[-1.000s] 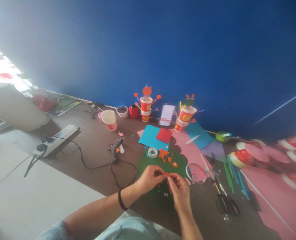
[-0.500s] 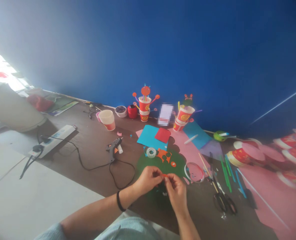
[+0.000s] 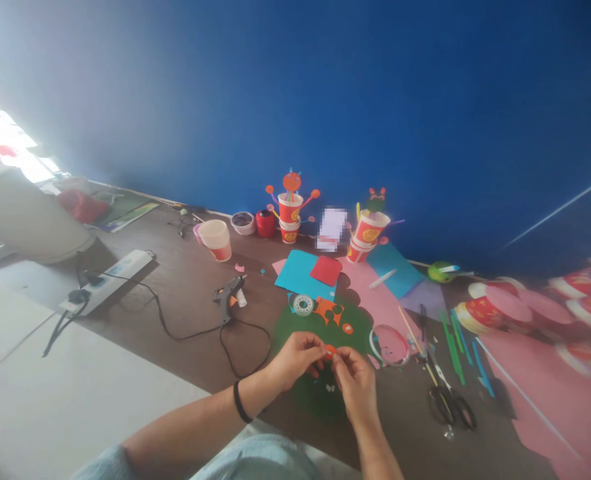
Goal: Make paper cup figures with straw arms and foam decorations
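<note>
My left hand [image 3: 298, 360], with a black band on its wrist, pinches a small orange piece [image 3: 330, 350] from the left. On the other side of that piece my right hand [image 3: 358, 380] grips it between thumb and fingers. Both hands are over a green sheet [image 3: 300, 327]. Just beyond them lie a white tape roll [image 3: 303, 305], an orange sheet with round holes [image 3: 329, 312] and a small orange disc [image 3: 348, 329].
A glue gun [image 3: 229, 297] with its looping cord lies left of the hands, near a power strip [image 3: 112, 277]. Scissors [image 3: 450, 403], a clear ring [image 3: 389, 345] and green straws [image 3: 452, 347] are to the right. Decorated cups [image 3: 290, 210] stand by the blue wall.
More of the orange piece now shows between my fingers, and my hands have parted slightly. The whole view has shifted a little.
</note>
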The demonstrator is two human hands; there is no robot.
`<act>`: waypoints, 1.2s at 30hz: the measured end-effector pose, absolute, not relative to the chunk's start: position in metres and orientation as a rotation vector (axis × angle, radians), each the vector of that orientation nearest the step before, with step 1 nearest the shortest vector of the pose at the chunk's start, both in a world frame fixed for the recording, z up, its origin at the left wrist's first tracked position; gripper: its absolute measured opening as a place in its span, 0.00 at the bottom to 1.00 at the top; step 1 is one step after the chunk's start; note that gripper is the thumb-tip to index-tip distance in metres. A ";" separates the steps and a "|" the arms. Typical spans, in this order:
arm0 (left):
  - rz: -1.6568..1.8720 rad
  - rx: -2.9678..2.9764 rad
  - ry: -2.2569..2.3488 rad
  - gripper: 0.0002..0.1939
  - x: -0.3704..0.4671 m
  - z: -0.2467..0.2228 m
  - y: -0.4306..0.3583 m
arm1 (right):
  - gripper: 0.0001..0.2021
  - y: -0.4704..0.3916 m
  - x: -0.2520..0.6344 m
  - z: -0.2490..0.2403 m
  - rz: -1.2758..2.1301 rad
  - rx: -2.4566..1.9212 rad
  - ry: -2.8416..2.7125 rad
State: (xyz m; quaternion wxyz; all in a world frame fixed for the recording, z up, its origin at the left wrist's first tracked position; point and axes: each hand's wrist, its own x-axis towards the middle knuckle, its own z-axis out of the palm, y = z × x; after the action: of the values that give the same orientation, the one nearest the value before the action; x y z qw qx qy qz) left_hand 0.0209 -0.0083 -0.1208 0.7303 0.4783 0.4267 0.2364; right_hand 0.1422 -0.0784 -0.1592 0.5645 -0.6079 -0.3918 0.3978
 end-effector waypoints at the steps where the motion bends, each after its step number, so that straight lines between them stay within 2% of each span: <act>1: 0.522 1.034 0.929 0.10 0.021 -0.121 -0.008 | 0.11 -0.078 0.142 -0.160 0.932 -1.431 -0.922; 7: 0.510 1.034 0.935 0.09 0.020 -0.123 -0.009 | 0.10 -0.077 0.143 -0.161 0.860 -1.444 -0.941; 12: 0.510 1.048 0.964 0.10 0.020 -0.125 -0.008 | 0.07 -0.080 0.142 -0.157 0.659 -1.442 -0.980; 19: 0.480 1.334 1.041 0.11 0.016 -0.128 -0.004 | 0.05 -0.080 0.137 -0.151 0.337 -1.454 -1.384; 26: 0.460 1.746 1.050 0.13 0.011 -0.114 -0.003 | 0.05 -0.080 0.136 -0.153 0.313 -1.530 -1.456; 36: 0.327 1.606 1.066 0.12 0.010 -0.120 0.003 | 0.06 -0.080 0.136 -0.153 0.304 -1.534 -1.483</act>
State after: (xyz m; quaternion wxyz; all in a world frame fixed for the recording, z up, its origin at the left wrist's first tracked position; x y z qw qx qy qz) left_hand 0.0099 0.0031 -0.1198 0.5591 0.6812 0.4519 0.1388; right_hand 0.1356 -0.0798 -0.1528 0.4735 -0.6271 -0.6059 0.1241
